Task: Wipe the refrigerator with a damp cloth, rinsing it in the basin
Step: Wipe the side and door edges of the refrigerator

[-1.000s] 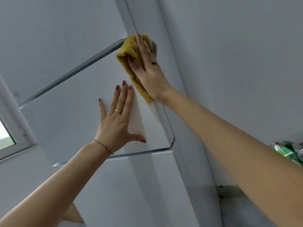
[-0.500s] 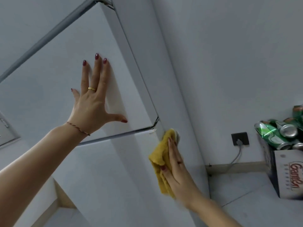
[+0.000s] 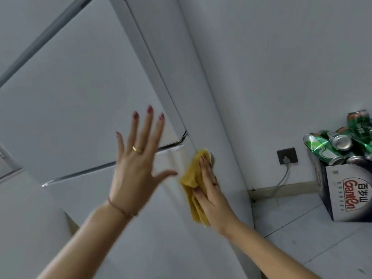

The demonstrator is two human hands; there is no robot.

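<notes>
The white refrigerator (image 3: 84, 101) fills the left and middle of the head view, seen at a steep tilt. A yellow cloth (image 3: 193, 184) lies against its right front edge, just below the seam between the upper and lower doors. My right hand (image 3: 211, 196) presses the cloth flat onto the fridge with straight fingers. My left hand (image 3: 136, 170) is spread wide with straight fingers in front of the door seam and holds nothing; whether it touches the door I cannot tell. The basin is out of view.
A white wall (image 3: 281, 67) rises to the right of the fridge, with a dark socket (image 3: 287, 156) and a plugged-in cable low down. At the far right a cardboard box (image 3: 348, 194) holds several green cans (image 3: 332, 143) on the tiled floor (image 3: 312, 238).
My right hand slid the cloth down the fridge's right edge from the upper door's top to below the door seam. My left hand has come down from the upper door to the seam.
</notes>
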